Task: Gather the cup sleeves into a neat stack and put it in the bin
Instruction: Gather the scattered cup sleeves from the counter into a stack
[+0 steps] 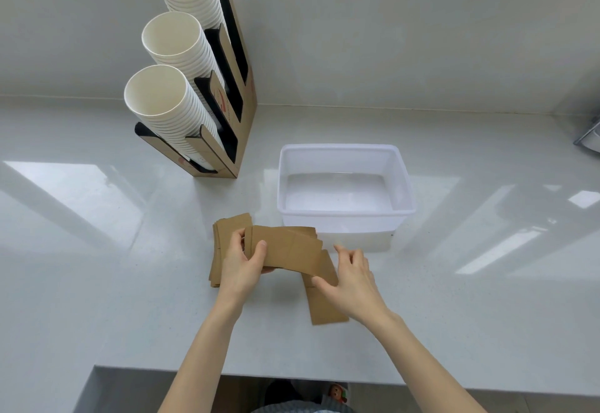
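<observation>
Brown cardboard cup sleeves lie on the white counter in front of the bin. My left hand [243,263] is shut on a small bunch of sleeves [289,250], lifted slightly and fanned to the right. A pile of sleeves [220,240] rests flat beneath and left of that hand. Another sleeve [324,307] lies flat to the right; my right hand [352,278] rests on its upper end, fingers spread and touching it. The translucent white bin [344,153] stands just behind the sleeves with nothing inside.
A cardboard cup dispenser [238,94] with three slanted stacks of white paper cups [162,101] stands at the back left. A grey metal object [589,138] shows at the right edge. The counter's front edge [292,375] runs below my forearms.
</observation>
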`<state>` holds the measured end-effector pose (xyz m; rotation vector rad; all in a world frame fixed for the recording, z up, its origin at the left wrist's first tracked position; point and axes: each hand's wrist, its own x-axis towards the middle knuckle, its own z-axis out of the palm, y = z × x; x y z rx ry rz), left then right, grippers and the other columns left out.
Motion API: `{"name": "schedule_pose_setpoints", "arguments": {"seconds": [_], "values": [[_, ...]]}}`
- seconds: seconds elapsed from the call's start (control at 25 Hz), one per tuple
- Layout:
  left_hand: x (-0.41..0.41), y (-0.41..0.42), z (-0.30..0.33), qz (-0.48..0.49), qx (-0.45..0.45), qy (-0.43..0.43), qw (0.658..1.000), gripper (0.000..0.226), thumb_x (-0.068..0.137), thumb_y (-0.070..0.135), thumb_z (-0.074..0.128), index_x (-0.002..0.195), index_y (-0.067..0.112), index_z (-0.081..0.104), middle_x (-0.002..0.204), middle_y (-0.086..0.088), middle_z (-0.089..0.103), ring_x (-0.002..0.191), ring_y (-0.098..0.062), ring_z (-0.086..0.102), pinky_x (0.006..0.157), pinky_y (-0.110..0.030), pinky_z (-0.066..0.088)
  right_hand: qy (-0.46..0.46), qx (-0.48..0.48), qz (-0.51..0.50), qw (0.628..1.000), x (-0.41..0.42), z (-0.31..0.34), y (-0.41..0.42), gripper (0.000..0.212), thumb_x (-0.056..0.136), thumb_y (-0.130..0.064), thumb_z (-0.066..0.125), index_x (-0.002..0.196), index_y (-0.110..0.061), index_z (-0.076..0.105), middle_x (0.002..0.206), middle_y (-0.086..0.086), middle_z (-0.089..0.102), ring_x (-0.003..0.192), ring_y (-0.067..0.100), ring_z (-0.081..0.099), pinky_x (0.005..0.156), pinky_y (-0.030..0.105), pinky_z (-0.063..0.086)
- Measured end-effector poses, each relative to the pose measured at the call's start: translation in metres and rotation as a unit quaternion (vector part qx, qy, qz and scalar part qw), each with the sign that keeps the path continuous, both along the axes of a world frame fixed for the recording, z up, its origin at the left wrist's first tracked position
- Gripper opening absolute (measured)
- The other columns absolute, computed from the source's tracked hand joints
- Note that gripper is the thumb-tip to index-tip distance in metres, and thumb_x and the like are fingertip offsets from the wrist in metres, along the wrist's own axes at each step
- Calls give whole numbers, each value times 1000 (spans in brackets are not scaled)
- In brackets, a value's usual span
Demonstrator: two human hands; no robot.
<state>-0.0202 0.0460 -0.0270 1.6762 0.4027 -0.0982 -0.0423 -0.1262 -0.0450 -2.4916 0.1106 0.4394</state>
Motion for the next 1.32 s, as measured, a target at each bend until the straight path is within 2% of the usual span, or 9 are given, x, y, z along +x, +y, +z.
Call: {"name": "schedule_pose_setpoints", "arguments": {"seconds": [0.12,0.28,0.48,0.68,0.8,0.96,1.08,1.16,1.32], "values": [[1,6,1,12,17,3,1000,30,90,17,48,119,14,42,103,-2,55,93,-32,63,48,-20,48,54,-103,-14,993,-4,-10,12,86,78,-56,54,138,-3,23,132,16,35,122,31,34,101,36,33],[0,9,3,18,17,0,1000,33,89,15,48,121,11,42,106,-3,53,86,-22,59,61,-31,54,29,-178,0,984,-7,-17,23,69,77,-51,58,121,-2,37,125,15,41,114,30,39,94,34,36],[0,9,3,14,17,-1,1000,33,89,15,48,122,12,42,106,-3,53,82,-16,58,67,-34,55,29,-126,-18,991,-5,-18,17,56,77,-34,58,119,-3,37,123,14,38,113,30,38,92,31,35],[4,10,1,14,18,-14,1000,33,89,14,48,122,12,42,108,-5,52,90,-20,55,65,-31,54,-2,-24,-66,998,-9,-12,-6,68,78,-28,59,133,-3,28,124,12,30,117,28,33,96,28,33],[5,11,0,16,21,-19,999,32,89,14,48,121,13,43,104,-3,53,86,-17,56,62,-28,53,-29,21,-77,996,-11,-7,-14,71,77,-27,60,136,-8,26,122,9,29,117,25,32,100,27,32],[5,4,2,-5,2,-23,1000,30,89,13,48,119,11,43,90,7,52,89,-20,57,59,-24,53,-81,41,-11,996,-10,4,-17,69,77,-23,59,137,-19,26,120,3,28,118,20,30,100,24,26],[2,-2,1,-23,-9,-16,1000,23,89,14,49,111,18,43,98,1,55,93,-23,58,47,-12,51,-110,31,44,993,-5,9,-13,69,77,-19,57,139,-24,26,123,1,28,119,18,30,101,24,24],[2,-2,-1,-41,-15,-16,999,24,89,15,50,111,18,44,104,-3,56,91,-18,59,51,-13,54,-114,25,66,991,0,11,-11,70,78,-18,57,140,-24,26,129,3,28,122,19,29,100,22,22],[-2,-5,-2,-84,-44,-16,995,17,89,14,50,105,20,47,98,-2,58,87,-10,59,55,-16,56,-118,18,104,987,3,13,-5,71,78,-18,57,141,-24,26,133,4,28,124,20,29,106,26,24]]}}
